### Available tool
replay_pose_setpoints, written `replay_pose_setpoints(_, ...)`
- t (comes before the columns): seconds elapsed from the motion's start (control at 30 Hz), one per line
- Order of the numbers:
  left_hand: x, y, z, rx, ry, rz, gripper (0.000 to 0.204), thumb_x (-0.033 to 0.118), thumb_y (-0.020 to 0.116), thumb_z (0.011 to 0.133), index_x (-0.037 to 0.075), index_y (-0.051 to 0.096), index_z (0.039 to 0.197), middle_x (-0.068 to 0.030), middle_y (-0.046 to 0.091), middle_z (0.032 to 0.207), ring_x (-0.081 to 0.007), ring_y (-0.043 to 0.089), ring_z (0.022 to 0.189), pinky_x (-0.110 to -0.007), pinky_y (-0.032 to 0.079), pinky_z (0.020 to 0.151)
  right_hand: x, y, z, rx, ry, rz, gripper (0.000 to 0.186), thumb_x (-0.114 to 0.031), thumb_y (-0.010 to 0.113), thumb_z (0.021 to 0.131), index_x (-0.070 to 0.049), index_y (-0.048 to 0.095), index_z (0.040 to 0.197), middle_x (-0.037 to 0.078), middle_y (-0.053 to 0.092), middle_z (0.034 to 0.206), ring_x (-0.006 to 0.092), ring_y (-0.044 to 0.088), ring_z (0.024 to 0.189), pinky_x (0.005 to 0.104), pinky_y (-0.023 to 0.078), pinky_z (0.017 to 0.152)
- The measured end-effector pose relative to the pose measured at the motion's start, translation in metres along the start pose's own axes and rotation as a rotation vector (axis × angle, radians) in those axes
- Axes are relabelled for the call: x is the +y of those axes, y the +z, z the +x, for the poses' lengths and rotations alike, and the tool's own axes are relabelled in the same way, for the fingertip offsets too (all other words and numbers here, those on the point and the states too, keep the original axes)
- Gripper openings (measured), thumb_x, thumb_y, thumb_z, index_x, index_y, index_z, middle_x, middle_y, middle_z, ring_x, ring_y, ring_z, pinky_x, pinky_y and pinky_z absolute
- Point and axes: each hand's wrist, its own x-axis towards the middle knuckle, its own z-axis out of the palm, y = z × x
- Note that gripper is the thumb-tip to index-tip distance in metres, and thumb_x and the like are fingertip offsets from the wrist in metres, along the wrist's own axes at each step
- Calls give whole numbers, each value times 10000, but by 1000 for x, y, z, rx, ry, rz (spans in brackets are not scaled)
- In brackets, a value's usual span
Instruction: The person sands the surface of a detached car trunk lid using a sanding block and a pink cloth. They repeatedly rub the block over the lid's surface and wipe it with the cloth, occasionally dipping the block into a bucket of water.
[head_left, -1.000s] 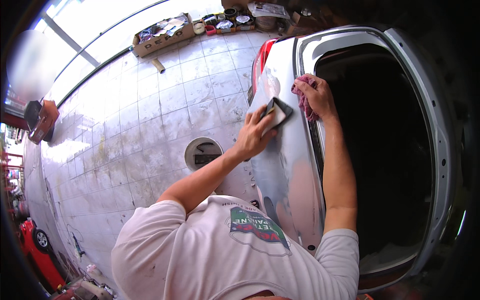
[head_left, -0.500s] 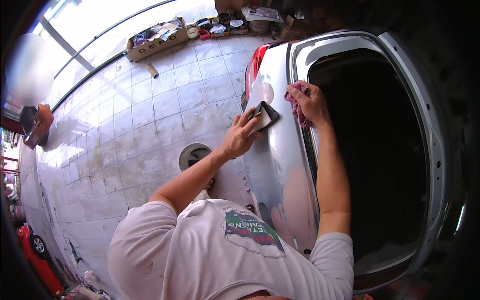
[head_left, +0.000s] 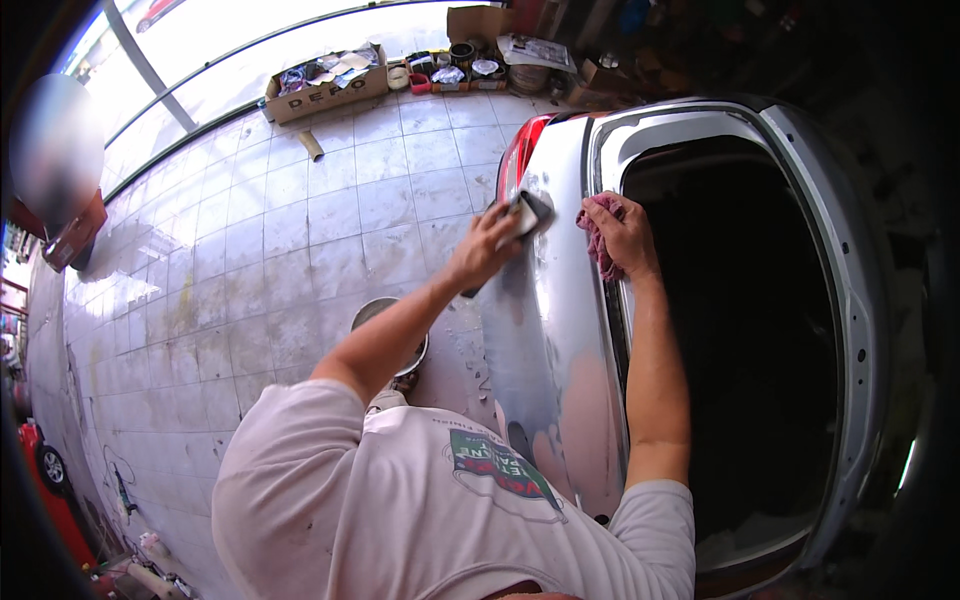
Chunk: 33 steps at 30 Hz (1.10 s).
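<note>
My left hand (head_left: 487,243) is closed on a sanding block (head_left: 537,209), a pale pad with dark sandpaper folded round it. Block and fingers lie against the outer side of a silver car's rear body panel (head_left: 575,290), just below the red tail light (head_left: 520,155). The panel has dull, pinkish patches (head_left: 585,415) along its lower part. A crumpled purple-red cloth (head_left: 603,262) is bunched in my right hand (head_left: 630,238), which rests by the window frame beside the panel. The palm hides part of the cloth.
A round bucket (head_left: 378,308) stands on the tiled floor (head_left: 290,240) below my left forearm. The dark rear window opening (head_left: 740,320) lies right of my right arm. Along the far wall are a cardboard box (head_left: 330,92) and several cans (head_left: 462,54). A red car (head_left: 45,490) shows at far left.
My left hand has slid the sanding block forward and toward the panel's outer edge, nearer the tail light. My right hand keeps the cloth at the same spot. The whole view has shifted slightly.
</note>
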Motion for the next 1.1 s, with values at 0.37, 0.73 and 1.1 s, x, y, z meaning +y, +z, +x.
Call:
replay_pose_setpoints(0.37,27,14,-25,42,59,48,533,250,737,976,138,566,1469,-223,460,1607,-521,522,1290,-552,475,1085,11,-3,-3,23,67,29,294,-292,732,1030,-6,774,974,42,738,785,92,649,694,282,520,642)
replay_pose_setpoints(0.73,94,16,-28,18,-144,88,601,463,726,981,105,603,1448,-262,510,1464,-505,526,1320,-566,496,1057,16,-4,-4,61,-4,-51,334,-316,730,1017,10,764,953,58,732,748,120,644,673,323,518,654)
replay_pose_setpoints(1.1,77,16,70,-32,-304,205,633,578,684,983,101,665,1397,-322,593,1313,-494,608,1186,-547,500,1021,18,-3,-2,74,24,19,416,-404,710,1020,-18,773,879,70,710,663,154,668,604,350,529,621)
